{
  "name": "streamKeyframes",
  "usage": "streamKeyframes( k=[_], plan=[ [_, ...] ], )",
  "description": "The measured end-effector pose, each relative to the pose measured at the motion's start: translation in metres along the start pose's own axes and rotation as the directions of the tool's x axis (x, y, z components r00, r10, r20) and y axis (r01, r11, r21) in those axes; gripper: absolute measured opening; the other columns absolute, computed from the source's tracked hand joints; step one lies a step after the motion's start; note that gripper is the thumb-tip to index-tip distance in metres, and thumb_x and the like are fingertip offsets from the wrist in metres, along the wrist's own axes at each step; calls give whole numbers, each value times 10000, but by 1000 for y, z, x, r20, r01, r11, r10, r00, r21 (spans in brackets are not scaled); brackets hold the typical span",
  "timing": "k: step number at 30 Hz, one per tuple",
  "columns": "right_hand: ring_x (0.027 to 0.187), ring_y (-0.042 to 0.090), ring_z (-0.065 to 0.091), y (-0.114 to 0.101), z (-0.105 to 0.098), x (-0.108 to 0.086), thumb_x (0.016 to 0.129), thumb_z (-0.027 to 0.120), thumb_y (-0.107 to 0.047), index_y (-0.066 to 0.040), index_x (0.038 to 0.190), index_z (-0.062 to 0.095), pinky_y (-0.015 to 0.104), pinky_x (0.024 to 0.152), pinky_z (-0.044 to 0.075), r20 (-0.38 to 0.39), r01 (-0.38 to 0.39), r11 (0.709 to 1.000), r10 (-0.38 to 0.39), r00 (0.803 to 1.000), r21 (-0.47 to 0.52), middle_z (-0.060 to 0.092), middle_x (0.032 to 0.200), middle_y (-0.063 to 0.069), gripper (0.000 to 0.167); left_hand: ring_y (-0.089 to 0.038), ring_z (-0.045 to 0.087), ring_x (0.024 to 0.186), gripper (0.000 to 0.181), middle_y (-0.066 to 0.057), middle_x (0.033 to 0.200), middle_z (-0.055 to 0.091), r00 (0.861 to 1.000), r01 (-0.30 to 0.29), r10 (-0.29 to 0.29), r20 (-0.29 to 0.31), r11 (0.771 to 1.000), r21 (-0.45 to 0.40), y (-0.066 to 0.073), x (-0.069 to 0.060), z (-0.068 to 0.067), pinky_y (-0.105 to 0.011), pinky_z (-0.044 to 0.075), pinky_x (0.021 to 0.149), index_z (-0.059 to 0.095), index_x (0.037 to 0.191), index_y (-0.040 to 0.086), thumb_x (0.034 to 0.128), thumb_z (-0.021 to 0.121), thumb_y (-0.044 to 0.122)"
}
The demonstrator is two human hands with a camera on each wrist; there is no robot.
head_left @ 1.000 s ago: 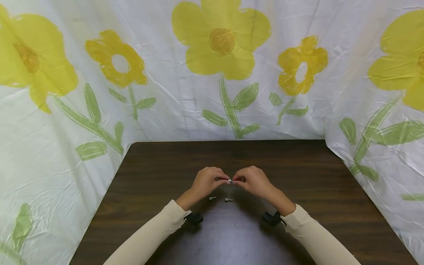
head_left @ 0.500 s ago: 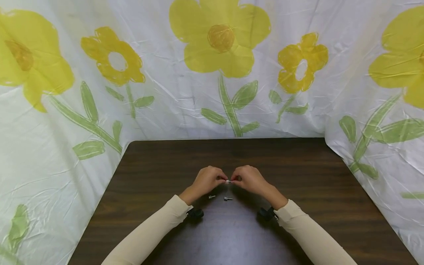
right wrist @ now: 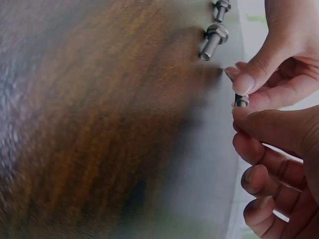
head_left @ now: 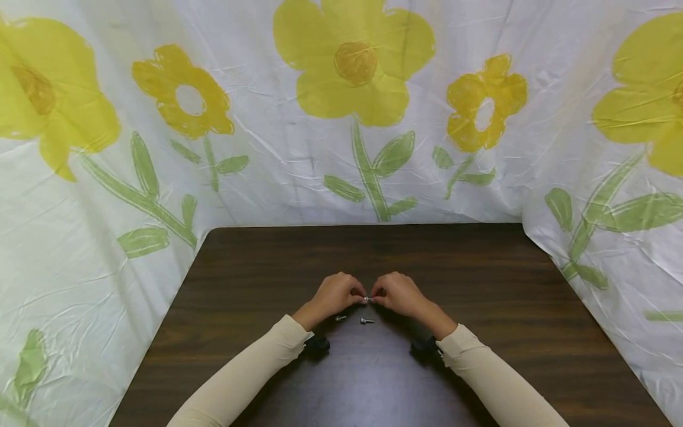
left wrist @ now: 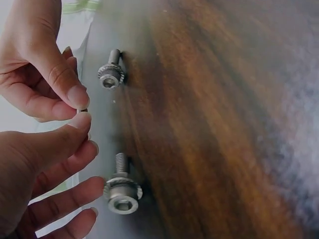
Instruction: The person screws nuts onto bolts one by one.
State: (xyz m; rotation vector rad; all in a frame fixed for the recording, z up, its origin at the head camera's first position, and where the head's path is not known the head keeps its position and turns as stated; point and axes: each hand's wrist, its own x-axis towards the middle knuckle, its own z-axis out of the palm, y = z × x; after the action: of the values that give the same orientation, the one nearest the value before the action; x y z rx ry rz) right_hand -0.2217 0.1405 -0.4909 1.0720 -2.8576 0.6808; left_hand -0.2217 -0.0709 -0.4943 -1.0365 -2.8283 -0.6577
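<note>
In the head view my left hand (head_left: 335, 295) and right hand (head_left: 401, 294) meet tip to tip above the dark table. Between them is a small metal bolt (right wrist: 241, 101), pinched by the thumb and fingers of both hands and mostly covered by the fingertips. Two other metal bolts lie on the table just nearer than the hands: one on the left (head_left: 341, 318) and one on the right (head_left: 367, 321). Seen close in the left wrist view, the upper bolt (left wrist: 110, 75) and lower bolt (left wrist: 123, 193) have round heads with hex sockets, ridged rings and shanks.
Brown wood-grain table (head_left: 256, 255) surrounds the hands. A white curtain (head_left: 288, 154) with yellow flowers hangs along the back and both sides. Dark wrist cameras sit below the left wrist (head_left: 317, 346) and the right wrist (head_left: 424, 346).
Both hands have come slightly nearer to the body, still pinching the bolt. My right forearm has shifted a little left. The two bolts on the table have stayed in place.
</note>
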Motion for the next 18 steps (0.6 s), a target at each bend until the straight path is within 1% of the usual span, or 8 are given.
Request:
streamKeyframes(
  k=[4,11,18],
  plan=[
    [686,37,623,0,2,0,869,828,-189,-213,833,786,246,573,506,9,-12,1000,12,1000,8,737,854,-80,61,-17,654,744,77,118,869,758,1000,6,-6,7,1000,0,-1,1,3,-230,515,620,825,896,233,868,824,304],
    [662,30,603,-1,5,0,869,829,-201,-221,817,777,255,562,495,18,-25,1000,25,1000,-7,724,818,-95,76,-20,643,729,78,119,856,752,1000,10,-10,14,1000,2,0,-1,4,-212,495,600,822,881,230,859,832,303],
    [643,22,583,-1,7,-2,860,834,-189,-231,803,764,263,559,489,17,-63,998,63,998,5,707,791,-116,100,10,619,685,70,132,837,748,999,41,-40,17,999,-17,-2,0,8,-205,490,585,825,881,241,865,828,308]
  ],
)
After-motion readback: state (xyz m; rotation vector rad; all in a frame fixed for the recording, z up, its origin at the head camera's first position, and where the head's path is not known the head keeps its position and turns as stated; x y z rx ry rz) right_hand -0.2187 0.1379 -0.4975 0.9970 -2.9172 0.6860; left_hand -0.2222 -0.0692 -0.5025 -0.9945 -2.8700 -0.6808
